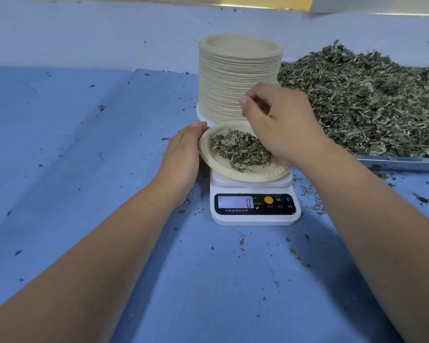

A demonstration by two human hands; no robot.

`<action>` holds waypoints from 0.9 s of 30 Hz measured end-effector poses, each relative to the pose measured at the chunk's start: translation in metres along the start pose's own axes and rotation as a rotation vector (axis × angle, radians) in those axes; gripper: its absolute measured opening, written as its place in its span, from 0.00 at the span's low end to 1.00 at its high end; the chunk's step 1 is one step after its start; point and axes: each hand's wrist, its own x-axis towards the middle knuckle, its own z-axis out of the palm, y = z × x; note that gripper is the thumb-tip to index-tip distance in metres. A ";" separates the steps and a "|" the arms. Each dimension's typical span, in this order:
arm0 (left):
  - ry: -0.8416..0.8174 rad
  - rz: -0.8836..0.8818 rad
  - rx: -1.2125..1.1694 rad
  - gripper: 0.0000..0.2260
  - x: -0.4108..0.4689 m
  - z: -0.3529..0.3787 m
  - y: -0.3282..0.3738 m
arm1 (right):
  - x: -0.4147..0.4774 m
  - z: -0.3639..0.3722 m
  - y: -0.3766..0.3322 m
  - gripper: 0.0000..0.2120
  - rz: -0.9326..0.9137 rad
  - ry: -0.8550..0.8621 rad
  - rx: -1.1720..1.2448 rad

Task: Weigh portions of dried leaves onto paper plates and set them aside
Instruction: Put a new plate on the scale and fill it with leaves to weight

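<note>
A beige paper plate [270, 173] with a small heap of dried leaves [240, 149] is above the white kitchen scale [255, 216], tilted with its left side raised. The scale's display reads 0. My left hand [183, 154] grips the plate's left rim, thumb on top and fingers hidden under it. My right hand [280, 125] hovers over the plate's right half with fingers curled, and a few dried leaves show between thumb and fingers. A large pile of dried leaves [364, 105] lies on the right.
A tall stack of paper plates [238, 78] stands right behind the scale. The leaf pile sits on a metal tray whose front edge [401, 160] shows at the right. Blue cloth [84, 144] covers the table, with loose leaf bits scattered around the scale.
</note>
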 end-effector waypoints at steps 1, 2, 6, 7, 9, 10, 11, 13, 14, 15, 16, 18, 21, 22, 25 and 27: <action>0.002 0.000 0.000 0.17 -0.001 0.000 0.000 | 0.000 0.000 0.000 0.12 -0.004 -0.003 -0.003; 0.005 -0.002 0.002 0.17 -0.001 0.000 0.001 | 0.000 0.000 0.000 0.12 -0.008 -0.006 -0.007; -0.005 0.006 0.007 0.17 -0.003 0.001 0.003 | -0.001 0.001 0.000 0.13 -0.012 -0.009 -0.015; -0.010 0.015 0.011 0.17 -0.003 0.001 0.003 | -0.001 0.001 0.000 0.13 -0.011 -0.011 -0.013; -0.011 0.023 0.011 0.16 -0.004 0.001 0.004 | -0.001 0.001 0.000 0.13 -0.015 -0.013 -0.017; -0.009 0.021 0.009 0.16 -0.005 0.001 0.004 | -0.001 0.001 0.000 0.13 -0.016 -0.014 -0.022; -0.008 0.020 0.005 0.16 -0.005 0.001 0.004 | -0.001 0.002 0.000 0.13 -0.016 -0.015 -0.024; -0.007 0.022 -0.003 0.16 -0.005 0.001 0.005 | -0.001 0.002 0.000 0.13 -0.018 -0.015 -0.023; -0.007 0.022 -0.004 0.16 -0.005 0.001 0.005 | -0.001 0.002 0.000 0.13 -0.019 -0.014 -0.024; -0.009 0.020 -0.003 0.16 -0.005 0.001 0.005 | -0.001 0.002 0.000 0.13 -0.022 -0.016 -0.026; -0.012 0.019 -0.003 0.17 -0.005 0.001 0.004 | -0.001 0.003 0.000 0.13 -0.027 -0.016 -0.030; -0.014 0.018 -0.001 0.16 -0.004 0.001 0.004 | -0.001 0.001 0.001 0.14 -0.042 -0.019 -0.059; 0.009 -0.008 -0.013 0.15 -0.004 0.001 0.004 | 0.002 -0.012 0.014 0.15 -0.026 -0.014 -0.289; 0.007 -0.014 -0.017 0.14 -0.004 0.000 0.003 | 0.003 -0.019 0.024 0.15 0.023 0.013 -0.349; -0.018 -0.027 0.008 0.21 -0.001 0.000 -0.001 | 0.004 -0.043 0.060 0.15 0.241 0.087 -0.438; 0.004 -0.075 0.057 0.35 0.000 0.000 -0.003 | 0.004 -0.056 0.083 0.16 0.369 0.001 -0.555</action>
